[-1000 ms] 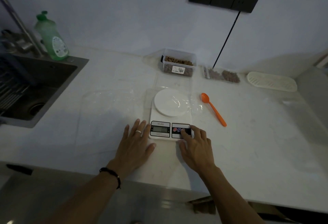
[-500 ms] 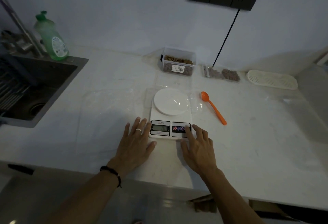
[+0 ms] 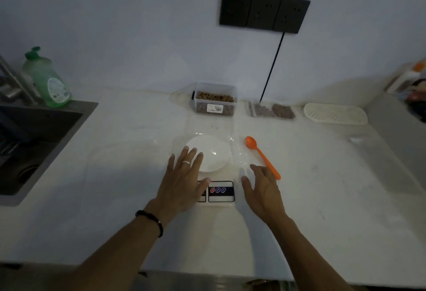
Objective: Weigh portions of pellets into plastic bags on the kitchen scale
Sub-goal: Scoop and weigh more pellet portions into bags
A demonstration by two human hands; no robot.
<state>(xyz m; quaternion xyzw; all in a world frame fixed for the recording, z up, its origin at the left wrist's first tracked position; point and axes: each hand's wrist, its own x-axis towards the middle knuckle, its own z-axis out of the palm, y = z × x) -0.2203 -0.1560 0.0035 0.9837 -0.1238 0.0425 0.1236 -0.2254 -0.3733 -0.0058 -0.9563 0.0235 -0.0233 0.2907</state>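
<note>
A white kitchen scale [image 3: 220,191] sits mid-counter with a clear plastic bag [image 3: 238,152] spread over its round platform. My left hand [image 3: 184,182] lies flat and open over the scale's display and the platform's left edge. My right hand [image 3: 261,187] is open just right of the scale, fingers spread near the bag's edge. An orange spoon [image 3: 262,155] lies right of the scale. Behind, a clear tub of brown pellets [image 3: 214,102] stands near the wall, with a filled bag of pellets [image 3: 272,109] beside it.
A sink [image 3: 34,143] fills the left side, with a green soap bottle [image 3: 47,80] at its far corner. A white perforated tray [image 3: 335,113] lies at the back right. A black cable [image 3: 273,62] hangs from the wall sockets. More clear plastic lies left of the scale.
My left hand moved forward from beside the scale onto the display and platform. My right hand left the scale's buttons and shifted right, toward the spoon. The camera tilted.
</note>
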